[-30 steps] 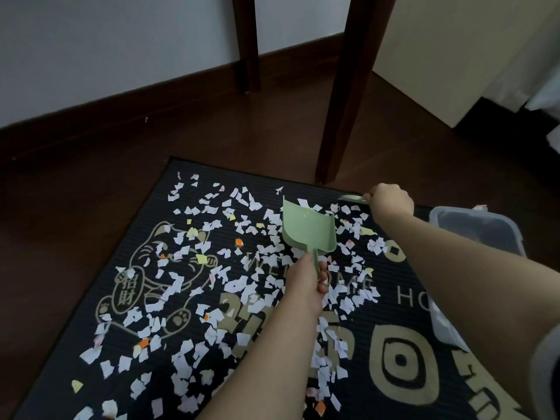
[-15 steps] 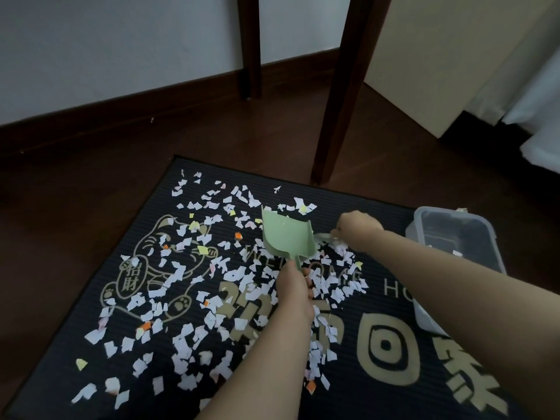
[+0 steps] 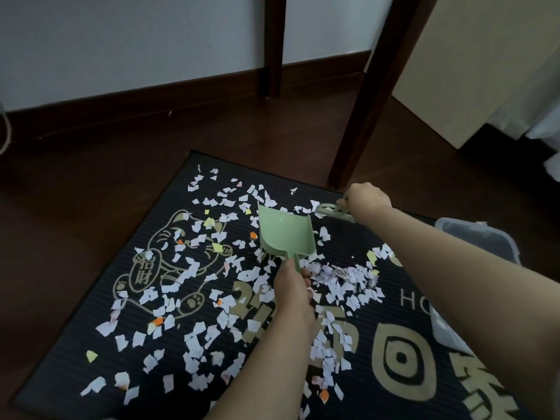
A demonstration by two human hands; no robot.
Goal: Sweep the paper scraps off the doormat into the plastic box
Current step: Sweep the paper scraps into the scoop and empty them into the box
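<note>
Watching remotely, so here's what I've got: the left hand (image 3: 291, 287) reaches straight out over the doormat (image 3: 344, 245), its grip clamped round the handle of the green dustpan (image 3: 285, 234), with the scoop's mouth pointing away, down among the paper scraps (image 3: 348, 280). The right hand (image 3: 365, 196) is stretched further out, to the mat's far edge near a dark table leg (image 3: 372, 95), and its grip is curled tight on a small pale brush (image 3: 331, 211) just past the dustpan's right corner. Scraps are all over the mat, thickest just right of the left hand, and the plastic box (image 3: 472, 226) sits at the mat's right side, partly hidden behind the right forearm.
</note>
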